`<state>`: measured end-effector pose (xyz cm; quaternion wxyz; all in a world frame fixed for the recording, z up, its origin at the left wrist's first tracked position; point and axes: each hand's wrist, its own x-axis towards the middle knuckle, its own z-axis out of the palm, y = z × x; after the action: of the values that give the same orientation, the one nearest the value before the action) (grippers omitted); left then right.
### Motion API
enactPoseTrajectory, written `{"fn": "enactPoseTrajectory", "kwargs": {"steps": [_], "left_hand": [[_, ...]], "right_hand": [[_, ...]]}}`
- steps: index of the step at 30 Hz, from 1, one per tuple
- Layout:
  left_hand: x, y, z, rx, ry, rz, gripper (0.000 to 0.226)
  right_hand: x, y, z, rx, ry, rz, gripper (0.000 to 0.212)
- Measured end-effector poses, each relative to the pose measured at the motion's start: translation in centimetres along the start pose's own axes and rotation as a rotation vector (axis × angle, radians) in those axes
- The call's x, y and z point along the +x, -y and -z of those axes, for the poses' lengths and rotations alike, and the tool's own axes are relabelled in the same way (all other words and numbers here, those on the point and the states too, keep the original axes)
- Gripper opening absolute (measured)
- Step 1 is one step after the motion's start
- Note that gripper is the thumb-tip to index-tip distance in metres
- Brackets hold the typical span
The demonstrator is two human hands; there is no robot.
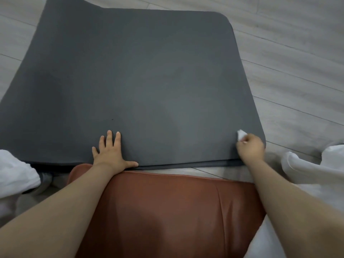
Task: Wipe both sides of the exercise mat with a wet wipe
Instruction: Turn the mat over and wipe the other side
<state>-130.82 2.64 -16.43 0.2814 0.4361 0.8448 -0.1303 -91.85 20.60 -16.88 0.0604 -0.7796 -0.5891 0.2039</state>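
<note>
A dark grey exercise mat [141,75] lies spread on the floor and fills most of the view; its near edge shows two stacked layers. My left hand [109,151] rests flat on the mat near that edge, fingers spread. At the mat's near right corner my right hand [251,148] is curled round a crumpled white wet wipe [241,135], which sticks out above the fingers and touches the mat.
A brown leather cushion [167,211] sits between my forearms, just short of the mat. White fabric lies at the left [16,172] and at the right [312,170]. Grey plank flooring [297,53] surrounds the mat.
</note>
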Motion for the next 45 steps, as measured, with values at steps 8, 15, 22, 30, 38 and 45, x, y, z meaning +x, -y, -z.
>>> {"fn": "enactPoseTrajectory", "kwargs": {"steps": [8,15,22,30,38,45], "left_hand": [[0.2,0.2,-0.2,-0.027,0.001,-0.002,0.122],[0.3,0.2,-0.5,-0.022,-0.003,0.009,0.14],[0.3,0.1,-0.3,-0.026,-0.009,0.011,0.142],[0.3,0.1,-0.5,-0.026,-0.015,0.016,0.142],[0.3,0.0,0.3,0.047,0.11,-0.008,0.142],[-0.3,-0.4,0.8,0.179,0.151,-0.077,0.139]], "right_hand": [[-15.6,17.6,-10.4,0.062,0.833,0.968,0.02],[-8.8,11.0,-6.7,0.099,0.625,1.042,0.013],[-0.5,-3.7,-0.4,0.01,-0.127,0.137,0.016],[-3.2,0.0,-3.0,0.42,-0.301,-0.43,0.023],[-12.8,10.4,-7.5,0.153,0.2,0.076,0.031],[-12.5,9.4,-5.3,-0.017,0.463,0.511,0.032]]}}
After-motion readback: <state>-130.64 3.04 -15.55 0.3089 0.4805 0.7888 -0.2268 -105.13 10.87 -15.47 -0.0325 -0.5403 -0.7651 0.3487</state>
